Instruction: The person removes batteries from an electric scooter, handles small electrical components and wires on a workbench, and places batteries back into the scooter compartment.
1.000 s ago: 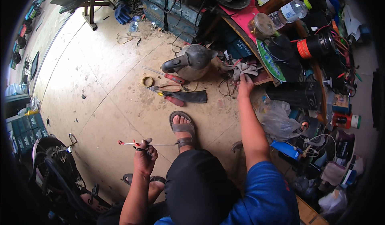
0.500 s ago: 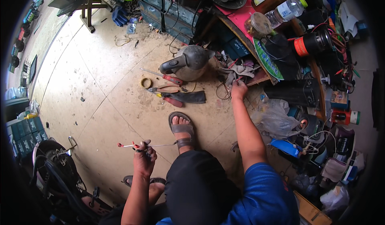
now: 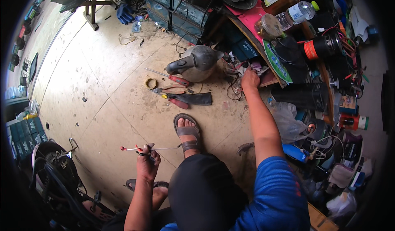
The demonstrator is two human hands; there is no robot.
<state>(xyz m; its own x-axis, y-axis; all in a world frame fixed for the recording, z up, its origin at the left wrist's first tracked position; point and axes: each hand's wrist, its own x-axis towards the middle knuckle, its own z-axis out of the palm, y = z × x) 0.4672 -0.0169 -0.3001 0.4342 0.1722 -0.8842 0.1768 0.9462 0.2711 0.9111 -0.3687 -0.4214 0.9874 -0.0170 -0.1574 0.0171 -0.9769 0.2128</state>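
Note:
My left hand is closed round a thin pale wire with red pieces along it, held above the floor beside my sandalled foot. My right arm stretches forward, and my right hand is curled at a heap of greyish and pinkish cloth under the low table. Its fingertips are partly hidden there. Dark thin wires lie on the floor beside that hand. Left of it stands a dark-handled kettle. Before my foot are a red-handled screwdriver, pliers, a yellow tape roll and a black strip.
The low table at right carries a plastic bottle, a round tub and a black cylinder with an orange band. Plastic bags and clutter crowd the right. Drawers stand ahead; a wheel is at lower left.
My right hand has moved forward and slightly right, deeper into the cloth heap, and the cloth has shifted. The left hand keeps the wire in nearly the same place.

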